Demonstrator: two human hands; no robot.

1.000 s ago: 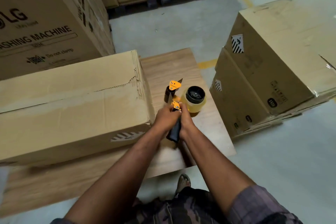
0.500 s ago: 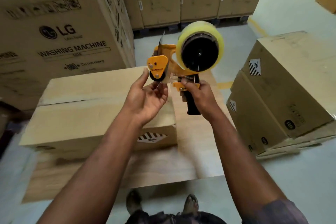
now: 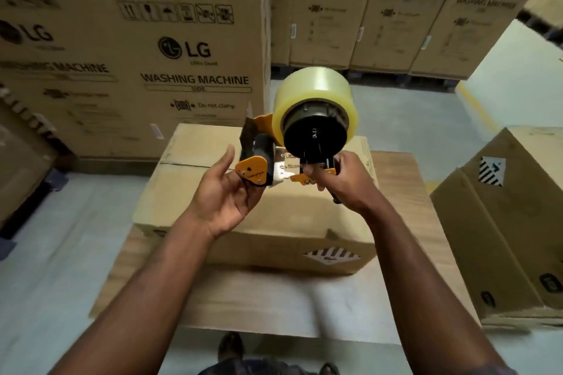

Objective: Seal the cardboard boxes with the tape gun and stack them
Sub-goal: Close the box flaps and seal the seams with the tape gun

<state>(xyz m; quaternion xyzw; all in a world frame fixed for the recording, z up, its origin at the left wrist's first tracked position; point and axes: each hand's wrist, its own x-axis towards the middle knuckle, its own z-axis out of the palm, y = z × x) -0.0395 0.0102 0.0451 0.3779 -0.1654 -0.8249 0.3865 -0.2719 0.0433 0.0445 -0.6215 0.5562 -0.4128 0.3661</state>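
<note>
The tape gun (image 3: 292, 158) is held up in the air in front of the person, above the cardboard box (image 3: 274, 222) that lies on the counter (image 3: 243, 298). The right hand (image 3: 344, 183) is the grip: its fingers are curled round the handle, most of which is hidden below the fist. The left hand (image 3: 225, 192) is spread and relaxed, palm up, with its fingertips touching the orange plate at the roller end.

The gun's long axis runs roughly across the view. The handle is at the person's right, and the roller and blade end points to their left, toward the open hand. The tape roll (image 3: 313, 94) stands above the frame with its black hub facing the camera.

The box lies below and just beyond the gun. Its top seam (image 3: 182, 163) shows at the left and runs roughly across the view; the rest is hidden behind the hands. Judging from this, the nose must tip down and the gun must line up with that seam before tape can go on. The left hand is nearer the free tape end, which cannot be made out.
</note>
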